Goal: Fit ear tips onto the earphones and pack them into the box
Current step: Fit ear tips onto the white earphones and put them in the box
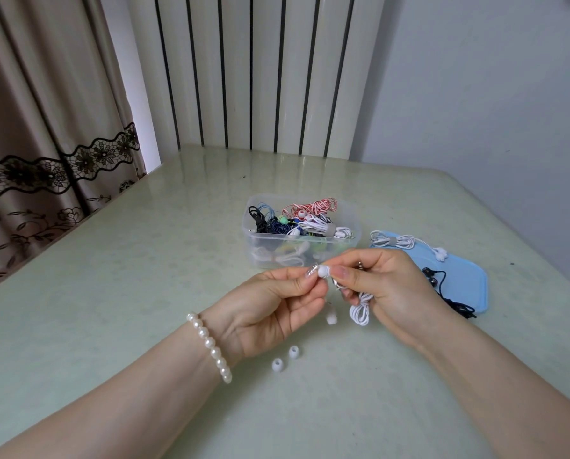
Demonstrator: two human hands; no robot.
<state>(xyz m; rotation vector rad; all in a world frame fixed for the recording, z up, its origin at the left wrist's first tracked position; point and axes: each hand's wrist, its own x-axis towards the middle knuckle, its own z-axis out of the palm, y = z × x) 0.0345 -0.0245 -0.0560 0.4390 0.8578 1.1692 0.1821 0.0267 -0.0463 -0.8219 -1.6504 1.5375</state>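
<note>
- Table (144, 293) carries everything I am working with; its pale green top runs back to a ribbed radiator at the far edge, and I keep both forearms low over the near edge for steadiness.
- Clear box (301, 235) sits toward the far middle of the table, already holding many coiled earphones in red, blue, black and white; I judge the pair in hand goes there once both tips are on.
- Blue lid (465, 283) lies by the right edge, just beside the box, with a white bundle (406, 244) and a black pair (442, 286) lying on it.
- My right hand (386, 286) is curled round the white earphones (359, 313); a loop of cable hangs below the fist, and thumb and forefinger pinch what I take to be the earbud's stem.
- My left hand (277, 299), pearl bracelet (210, 346) at the wrist, pinches a white ear tip (323, 270) between thumb and forefinger, right at the other hand's fingertips.
- To do this well, I would keep the tip's bore square to the nozzle, push with a slight twist, and hold the bud rigid. I cannot tell whether the tip is seated yet.
- Another small white piece (331, 318) hangs or lies just under the hands; which, I cannot tell.
- Two spare tips (285, 358) lie near the near edge, below my left wrist, close together but apart.
</note>
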